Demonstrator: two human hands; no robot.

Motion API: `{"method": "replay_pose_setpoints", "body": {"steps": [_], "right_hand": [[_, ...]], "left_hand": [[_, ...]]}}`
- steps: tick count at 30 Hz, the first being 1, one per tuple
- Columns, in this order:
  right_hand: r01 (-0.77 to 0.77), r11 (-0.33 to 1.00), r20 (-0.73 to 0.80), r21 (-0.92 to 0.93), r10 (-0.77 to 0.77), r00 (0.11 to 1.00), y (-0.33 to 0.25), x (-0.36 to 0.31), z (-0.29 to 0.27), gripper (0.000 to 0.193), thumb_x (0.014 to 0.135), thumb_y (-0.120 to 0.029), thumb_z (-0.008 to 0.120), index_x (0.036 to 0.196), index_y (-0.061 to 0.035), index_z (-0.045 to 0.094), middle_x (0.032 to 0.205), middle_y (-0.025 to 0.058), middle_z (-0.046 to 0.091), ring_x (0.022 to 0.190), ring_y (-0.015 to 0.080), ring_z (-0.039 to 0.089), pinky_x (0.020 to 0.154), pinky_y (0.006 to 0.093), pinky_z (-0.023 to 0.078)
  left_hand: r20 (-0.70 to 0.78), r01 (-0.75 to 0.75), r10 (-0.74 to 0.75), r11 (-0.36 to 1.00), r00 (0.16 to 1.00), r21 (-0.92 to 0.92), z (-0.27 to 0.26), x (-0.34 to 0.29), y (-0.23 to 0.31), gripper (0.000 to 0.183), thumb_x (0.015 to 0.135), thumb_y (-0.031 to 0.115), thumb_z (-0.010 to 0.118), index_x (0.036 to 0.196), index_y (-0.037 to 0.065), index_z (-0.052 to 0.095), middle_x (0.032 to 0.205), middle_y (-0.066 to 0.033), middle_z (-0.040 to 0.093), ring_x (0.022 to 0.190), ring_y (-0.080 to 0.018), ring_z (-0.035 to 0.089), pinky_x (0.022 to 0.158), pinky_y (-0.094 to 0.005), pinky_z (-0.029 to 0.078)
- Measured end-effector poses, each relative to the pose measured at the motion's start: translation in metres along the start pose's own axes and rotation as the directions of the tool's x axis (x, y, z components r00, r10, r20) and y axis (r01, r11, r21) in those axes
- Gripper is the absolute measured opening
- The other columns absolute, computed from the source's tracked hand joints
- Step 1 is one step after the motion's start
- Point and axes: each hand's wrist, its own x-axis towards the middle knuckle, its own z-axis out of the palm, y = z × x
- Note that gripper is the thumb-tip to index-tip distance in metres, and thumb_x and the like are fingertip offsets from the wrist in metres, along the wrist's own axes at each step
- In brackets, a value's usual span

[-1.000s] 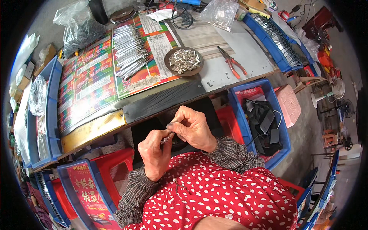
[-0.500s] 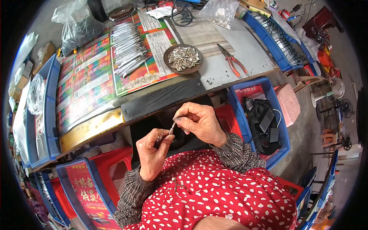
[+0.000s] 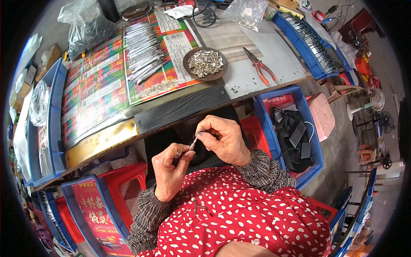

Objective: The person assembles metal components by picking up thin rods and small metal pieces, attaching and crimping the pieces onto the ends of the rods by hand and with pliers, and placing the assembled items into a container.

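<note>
Just in front of the workbench edge, my left hand (image 3: 170,169) is closed in a pinch around a slim, shiny metal piece (image 3: 192,145), which points up and to the right. My right hand (image 3: 226,140) pinches at its upper end, thumb against forefinger; whether those fingers hold a second small part is hidden. Beyond the hands, a round brown dish (image 3: 186,73) on the bench holds many short metal tubes (image 3: 205,63). To its left lies a pile of long, thin silvery rods (image 3: 143,51).
Red-handled pliers (image 3: 260,67) lie right of the dish, and pale crumbs (image 3: 158,88) are scattered near the rods. A blue crate (image 3: 319,165) with a black bag stands at my right. Another blue bin (image 3: 53,128) sits at the bench's left end. Red stools (image 3: 122,182) stand below.
My right fingertips have shifted slightly to the right and down at the metal piece's end. Both hands keep their pinch, and the things on the bench stay where they were.
</note>
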Motion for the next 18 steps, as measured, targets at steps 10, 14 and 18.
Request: {"method": "replay_pose_setpoints", "body": {"steps": [10,14,18], "right_hand": [[-0.221,0.931,0.149,0.291,0.184,0.971,0.006,-0.004,0.0,0.018,0.087,-0.006,0.064,0.104,-0.0003,0.06,0.077,-0.0016,0.058,0.061,0.0011,0.05,0.051,0.0166,0.041],[-0.203,0.934,0.196,0.294,0.149,0.969,0.008,-0.004,0.0,0.009,0.087,-0.007,0.064,0.092,0.0006,0.061,0.075,-0.0007,0.057,0.059,0.0022,0.049,0.05,0.0175,0.04],[-0.152,0.954,0.175,0.258,0.108,0.979,0.006,-0.004,0.008,0.011,0.087,-0.007,0.065,0.082,0.0007,0.058,0.072,-0.0009,0.057,0.061,0.0019,0.05,0.051,0.0178,0.041]], "left_hand": [[0.068,0.115,-0.109,0.99,0.992,-0.084,-0.005,-0.001,0.008,0.003,0.083,0.0,0.063,0.082,-0.002,0.062,0.069,-0.0034,0.063,0.062,-0.0064,0.057,0.056,-0.0211,0.045],[0.105,0.108,-0.093,0.984,0.99,-0.142,-0.003,0.0,0.005,0.005,0.083,-0.001,0.063,0.079,-0.002,0.06,0.069,-0.0034,0.063,0.061,-0.0054,0.055,0.055,-0.0203,0.044],[0.083,0.104,-0.095,0.988,0.992,-0.114,-0.005,-0.002,0.005,0.006,0.077,-0.004,0.066,0.079,-0.001,0.061,0.065,-0.007,0.062,0.059,-0.0099,0.06,0.054,-0.0226,0.046]]}}
